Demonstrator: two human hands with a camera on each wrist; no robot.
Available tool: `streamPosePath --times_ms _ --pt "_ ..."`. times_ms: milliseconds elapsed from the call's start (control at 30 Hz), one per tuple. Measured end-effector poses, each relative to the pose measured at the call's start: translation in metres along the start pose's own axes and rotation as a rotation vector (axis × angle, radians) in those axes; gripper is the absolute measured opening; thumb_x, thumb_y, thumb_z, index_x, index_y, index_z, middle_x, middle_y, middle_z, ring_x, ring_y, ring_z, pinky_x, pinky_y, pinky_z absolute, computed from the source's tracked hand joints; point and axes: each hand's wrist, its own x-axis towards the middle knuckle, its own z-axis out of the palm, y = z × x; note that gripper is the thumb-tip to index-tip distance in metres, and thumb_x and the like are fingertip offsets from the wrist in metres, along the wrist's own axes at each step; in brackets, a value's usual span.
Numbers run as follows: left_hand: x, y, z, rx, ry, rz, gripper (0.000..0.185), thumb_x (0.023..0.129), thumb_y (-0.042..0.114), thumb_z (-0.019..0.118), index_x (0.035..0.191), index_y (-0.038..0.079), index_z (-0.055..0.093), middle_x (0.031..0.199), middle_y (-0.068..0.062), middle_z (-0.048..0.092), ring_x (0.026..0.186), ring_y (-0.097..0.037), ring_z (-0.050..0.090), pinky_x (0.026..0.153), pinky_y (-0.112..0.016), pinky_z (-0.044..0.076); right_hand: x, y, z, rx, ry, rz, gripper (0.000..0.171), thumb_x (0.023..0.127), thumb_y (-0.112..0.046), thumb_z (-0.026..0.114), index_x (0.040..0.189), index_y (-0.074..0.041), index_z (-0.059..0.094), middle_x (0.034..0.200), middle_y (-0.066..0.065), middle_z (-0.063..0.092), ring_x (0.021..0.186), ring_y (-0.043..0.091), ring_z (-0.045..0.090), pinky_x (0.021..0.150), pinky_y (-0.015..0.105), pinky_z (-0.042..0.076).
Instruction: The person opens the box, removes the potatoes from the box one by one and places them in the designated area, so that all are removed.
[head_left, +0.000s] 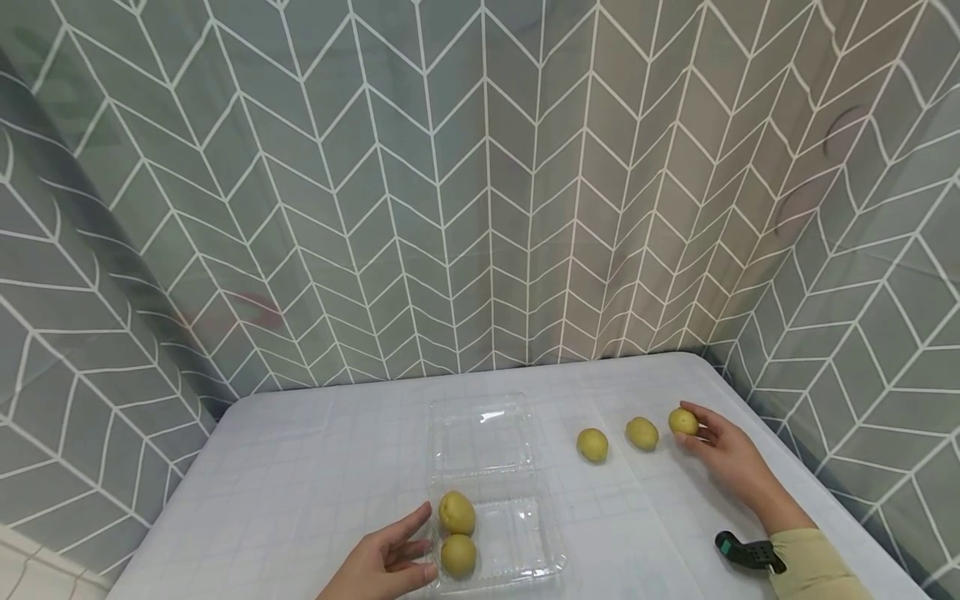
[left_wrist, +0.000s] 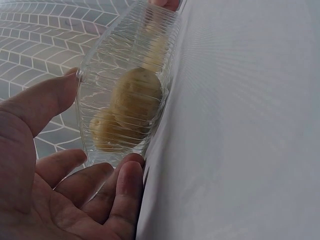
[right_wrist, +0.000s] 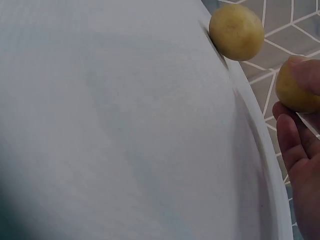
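A clear plastic clamshell box [head_left: 551,550] lies open on the white table [head_left: 300,475], its lid [head_left: 480,433] folded away from me. Two yellow potatoes [head_left: 457,512] [head_left: 458,555] sit in its near half, at the left. My left hand [head_left: 408,550] rests against the box's left side with fingers fairly straight. In the left wrist view the thumb [left_wrist: 45,100] and fingers [left_wrist: 125,180] touch the ribbed wall [left_wrist: 130,45]. My right hand [head_left: 701,429] pinches the rightmost potato [head_left: 682,422] [right_wrist: 295,87] on the table. Two more potatoes [head_left: 642,432] [head_left: 592,444] lie to its left.
Grey herringbone-patterned sheeting [head_left: 480,208] encloses the table at the back and both sides. The table's rounded right edge [head_left: 787,467] runs close behind my right hand. A black strap-on device [head_left: 742,552] sits at my right wrist. Bare tabletop lies left of the box.
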Motion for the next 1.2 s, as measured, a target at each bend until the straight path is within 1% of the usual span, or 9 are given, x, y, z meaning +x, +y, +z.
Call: streamPosePath --times_ms 67,167,267,367,467,733,867,1033,1200 --pt "0.000 -0.001 0.000 -0.002 0.001 0.003 0.080 0.090 0.027 0.075 0.151 -0.004 0.033 0.154 -0.027 0.029 0.124 -0.040 0.054 0.090 -0.034 0.056 0.000 0.003 -0.001 -0.030 0.002 0.012 0.066 0.098 -0.031 0.064 0.149 0.002 0.037 0.141 0.027 0.047 0.123 0.044 0.052 0.080 0.008 0.045" --pt "0.000 -0.001 0.000 -0.004 0.001 0.005 0.080 0.090 0.027 0.075 0.150 -0.005 0.033 0.154 -0.027 0.029 0.124 -0.040 0.054 0.090 -0.034 0.056 0.001 0.007 -0.002 -0.088 0.017 0.025 0.065 0.098 -0.033 0.064 0.148 0.001 0.039 0.137 0.026 0.051 0.119 0.043 0.053 0.079 0.013 0.046" --pt "0.001 0.000 0.001 -0.005 -0.002 0.001 0.081 0.090 0.028 0.076 0.150 -0.005 0.033 0.154 -0.027 0.030 0.124 -0.040 0.054 0.090 -0.035 0.056 0.001 0.010 -0.002 -0.122 0.022 0.047 0.065 0.098 -0.034 0.064 0.147 0.002 0.040 0.134 0.027 0.053 0.116 0.041 0.053 0.083 0.029 0.049" --pt "0.001 0.001 0.000 -0.002 -0.002 -0.003 0.081 0.090 0.028 0.076 0.151 -0.005 0.033 0.154 -0.027 0.030 0.124 -0.040 0.054 0.090 -0.035 0.056 0.002 0.013 -0.002 -0.110 0.013 0.081 0.066 0.099 -0.034 0.062 0.147 0.004 0.038 0.134 0.029 0.051 0.117 0.041 0.051 0.091 0.046 0.047" --pt "0.001 0.001 0.000 -0.003 0.000 -0.007 0.081 0.090 0.028 0.076 0.151 -0.004 0.033 0.154 -0.026 0.030 0.124 -0.039 0.054 0.090 -0.036 0.056 0.002 0.016 0.000 -0.098 0.008 0.106 0.064 0.100 -0.032 0.061 0.147 0.005 0.038 0.134 0.030 0.050 0.117 0.042 0.050 0.094 0.057 0.044" --pt "0.001 -0.001 0.001 -0.006 0.003 -0.020 0.081 0.089 0.028 0.076 0.151 -0.003 0.034 0.154 -0.026 0.031 0.124 -0.038 0.054 0.090 -0.038 0.056 0.005 0.017 0.001 -0.125 -0.012 0.095 0.064 0.100 -0.032 0.061 0.146 0.006 0.039 0.134 0.032 0.049 0.117 0.045 0.050 0.095 0.062 0.041" --pt "0.002 -0.002 0.000 0.011 -0.004 -0.004 0.079 0.091 0.028 0.074 0.151 -0.003 0.034 0.154 -0.026 0.031 0.124 -0.039 0.054 0.090 -0.035 0.056 0.006 0.017 -0.001 -0.126 -0.024 0.104 0.067 0.100 -0.034 0.061 0.147 0.006 0.036 0.136 0.033 0.048 0.118 0.044 0.050 0.096 0.062 0.041" --pt "0.002 -0.002 0.001 0.011 -0.001 -0.013 0.079 0.090 0.029 0.074 0.151 -0.003 0.034 0.154 -0.025 0.031 0.124 -0.039 0.054 0.090 -0.036 0.056 0.007 0.016 -0.001 -0.100 -0.035 0.119 0.070 0.101 -0.036 0.059 0.149 0.006 0.033 0.138 0.033 0.045 0.118 0.044 0.049 0.097 0.061 0.041" --pt "0.001 -0.001 0.001 0.008 0.002 -0.021 0.079 0.090 0.029 0.074 0.151 -0.003 0.034 0.154 -0.025 0.032 0.124 -0.038 0.055 0.090 -0.038 0.056 0.007 0.015 -0.001 -0.112 -0.023 0.117 0.071 0.100 -0.039 0.060 0.149 0.006 0.034 0.133 0.032 0.049 0.114 0.041 0.051 0.094 0.056 0.044"
